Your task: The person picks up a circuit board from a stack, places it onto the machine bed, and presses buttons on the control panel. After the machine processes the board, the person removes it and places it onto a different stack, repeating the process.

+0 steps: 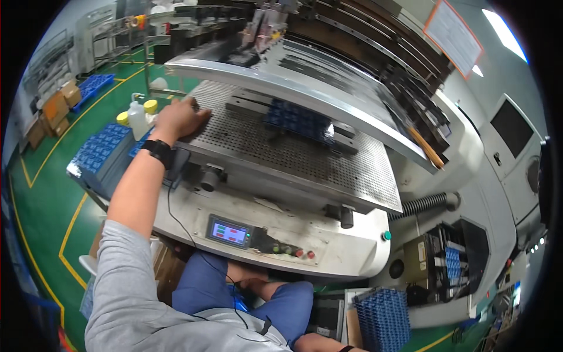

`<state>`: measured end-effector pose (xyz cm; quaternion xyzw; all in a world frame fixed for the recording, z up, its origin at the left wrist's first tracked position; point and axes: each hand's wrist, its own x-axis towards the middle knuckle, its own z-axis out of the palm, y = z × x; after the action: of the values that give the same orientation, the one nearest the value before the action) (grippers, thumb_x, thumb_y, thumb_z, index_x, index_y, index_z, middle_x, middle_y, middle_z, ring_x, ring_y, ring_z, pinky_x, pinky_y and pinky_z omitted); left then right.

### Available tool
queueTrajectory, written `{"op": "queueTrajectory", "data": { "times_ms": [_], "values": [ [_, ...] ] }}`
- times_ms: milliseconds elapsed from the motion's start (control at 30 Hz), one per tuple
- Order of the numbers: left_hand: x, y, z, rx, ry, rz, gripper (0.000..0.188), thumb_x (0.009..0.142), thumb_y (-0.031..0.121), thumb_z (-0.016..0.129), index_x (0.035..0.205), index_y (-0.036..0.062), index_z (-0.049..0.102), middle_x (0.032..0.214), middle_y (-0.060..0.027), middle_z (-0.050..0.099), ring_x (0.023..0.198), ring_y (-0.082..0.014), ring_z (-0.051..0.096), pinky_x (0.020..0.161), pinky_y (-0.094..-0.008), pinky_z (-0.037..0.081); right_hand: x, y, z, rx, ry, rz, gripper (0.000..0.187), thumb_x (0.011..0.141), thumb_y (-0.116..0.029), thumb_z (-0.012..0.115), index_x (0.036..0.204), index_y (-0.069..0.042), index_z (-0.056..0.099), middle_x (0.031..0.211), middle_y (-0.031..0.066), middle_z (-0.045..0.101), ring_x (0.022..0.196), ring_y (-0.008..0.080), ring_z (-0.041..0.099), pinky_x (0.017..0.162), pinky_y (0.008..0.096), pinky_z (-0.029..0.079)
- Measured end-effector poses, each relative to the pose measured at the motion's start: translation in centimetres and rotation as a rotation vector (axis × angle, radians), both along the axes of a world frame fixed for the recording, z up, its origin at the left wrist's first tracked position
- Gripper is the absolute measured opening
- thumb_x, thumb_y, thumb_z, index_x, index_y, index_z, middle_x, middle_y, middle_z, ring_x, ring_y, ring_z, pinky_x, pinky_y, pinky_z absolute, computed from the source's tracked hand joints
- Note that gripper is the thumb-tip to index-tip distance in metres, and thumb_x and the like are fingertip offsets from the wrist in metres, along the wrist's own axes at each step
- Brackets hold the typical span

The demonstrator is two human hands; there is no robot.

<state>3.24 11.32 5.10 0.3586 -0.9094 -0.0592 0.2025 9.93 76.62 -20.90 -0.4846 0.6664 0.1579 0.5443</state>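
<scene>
My left hand [180,119] reaches over the left edge of a perforated metal table [234,138], fingers apart and nothing visible in them. A dark band circles that wrist. On the table, a dark blue printed panel [299,121] rests across a metal support bar [246,104], partly under a tilted metal-framed screen [281,82]. Left of my hand stands a stack of blue patterned panels [102,155], with a white squeeze bottle [137,120] behind it. Only part of my right forearm [318,342] shows at the lower edge; the hand is out of view.
A small touchscreen [229,232] and several buttons [293,252] sit on the machine's front. Two knobs hang below the table edge. A wooden-handled tool [427,149] lies along the screen frame. At lower right stands a blue stack [382,320] beside a ribbed hose [425,204] and rack [451,258].
</scene>
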Motion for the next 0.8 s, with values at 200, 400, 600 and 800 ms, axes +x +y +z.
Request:
{"op": "queueTrajectory", "data": {
  "times_ms": [200, 400, 600, 800],
  "values": [
    [-0.1, 0.1, -0.1, 0.027, 0.033, 0.015, 0.072, 0.096, 0.068, 0.064, 0.137, 0.0094, 0.070, 0.135, -0.0302, 0.065, 0.120, -0.0459, 0.068, 0.105, -0.0508, 0.054, 1.0, -0.8, -3.9, 0.044, -0.002, -0.079, 0.038, 0.097, -0.041, 0.061, 0.108, -0.010, 0.080, 0.112, 0.0178, 0.078, 0.105, 0.0400, 0.075, 0.089, 0.0515, 0.059],
    [-0.2, -0.2, -0.3, 0.017, 0.045, -0.004, 0.073, 0.096, 0.069, 0.063, 0.137, 0.0094, 0.069, 0.134, -0.0314, 0.065, 0.119, -0.0466, 0.068, 0.104, -0.0512, 0.055, -0.3, -1.6, -4.3, 0.041, -0.029, -0.036, 0.036, 0.094, -0.041, 0.065, 0.107, -0.011, 0.081, 0.114, 0.0178, 0.078, 0.107, 0.0382, 0.074, 0.089, 0.0491, 0.059],
    [-0.3, -0.4, -0.4, -0.002, 0.029, 0.000, 0.074, 0.096, 0.069, 0.063, 0.138, 0.0086, 0.069, 0.133, -0.0326, 0.065, 0.117, -0.0474, 0.069, 0.103, -0.0513, 0.056, -1.0, -2.0, -4.2, 0.029, -0.052, 0.001, 0.035, 0.091, -0.040, 0.069, 0.106, -0.012, 0.082, 0.116, 0.0178, 0.078, 0.108, 0.0363, 0.074, 0.089, 0.0467, 0.059],
    [-0.1, -0.1, 0.0, -0.012, 0.036, -0.018, 0.073, 0.096, 0.068, 0.063, 0.137, 0.0084, 0.070, 0.133, -0.0332, 0.066, 0.118, -0.0477, 0.069, 0.104, -0.0507, 0.055, -0.4, -1.6, -5.7, 0.043, -0.058, -0.006, 0.034, 0.089, -0.040, 0.072, 0.105, -0.012, 0.083, 0.118, 0.0178, 0.077, 0.110, 0.0345, 0.074, 0.090, 0.0442, 0.058]
  ]
}}
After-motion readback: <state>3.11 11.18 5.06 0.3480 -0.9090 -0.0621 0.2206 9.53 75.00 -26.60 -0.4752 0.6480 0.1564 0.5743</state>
